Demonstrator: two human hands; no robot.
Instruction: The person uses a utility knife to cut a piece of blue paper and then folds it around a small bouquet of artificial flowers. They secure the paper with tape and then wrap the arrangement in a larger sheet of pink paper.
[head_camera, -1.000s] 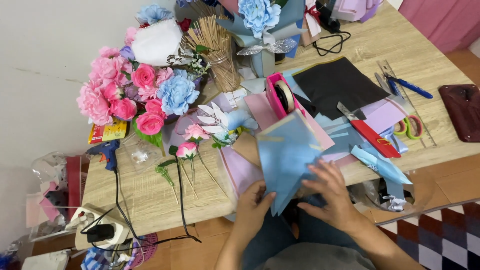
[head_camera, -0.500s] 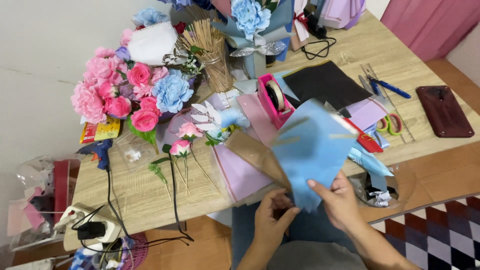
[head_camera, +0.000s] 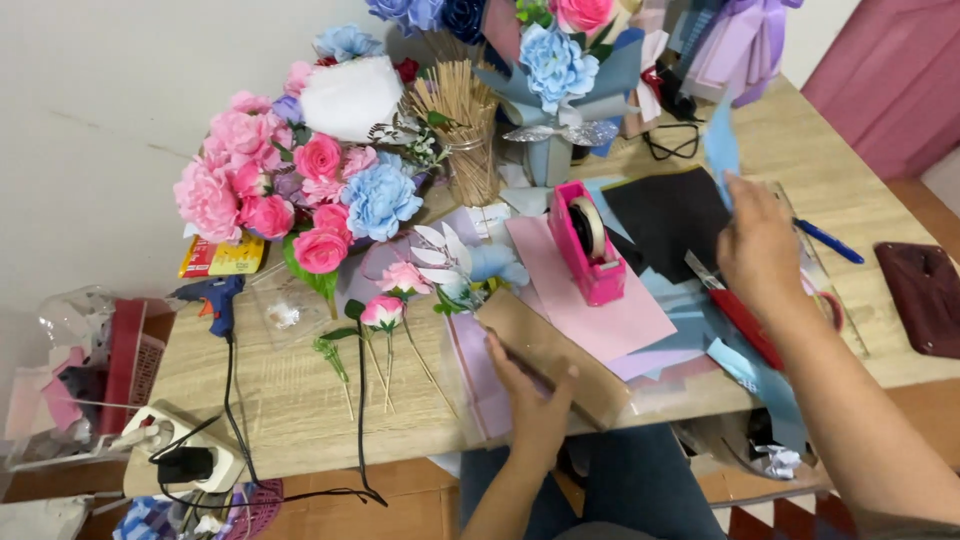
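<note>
Left hand (head_camera: 535, 400): lower centre of the frame, palm down, fingers spread flat on a brown kraft paper sheet (head_camera: 555, 355); pressing, not clamped round it.
Brown kraft paper sheet: a plain tan strip lying slantwise at the near table edge, over pale pink paper (head_camera: 600, 300).
Right hand (head_camera: 760, 250): right of centre, raised above the table, fingers pinched together on a light blue paper piece (head_camera: 720, 140).
Light blue paper piece: thin, held upright, standing above the fingers in the upper right.
Tape dispenser (head_camera: 585, 245): one, bright pink, with a roll in it, standing on the pink paper at the centre.
Glass jar (head_camera: 470, 165): one, upper centre, filled with thin wooden sticks.
Loose stems (head_camera: 385, 315): two small pink roses lying flat on the wooden table (head_camera: 290, 400), left of the kraft sheet.
Glue gun (head_camera: 212, 298): one, blue, at the left, its cord trailing towards the near edge.
Box cutter (head_camera: 735, 310): one, red, under the right wrist.
Black paper (head_camera: 670, 210): one sheet, behind the dispenser.
</note>
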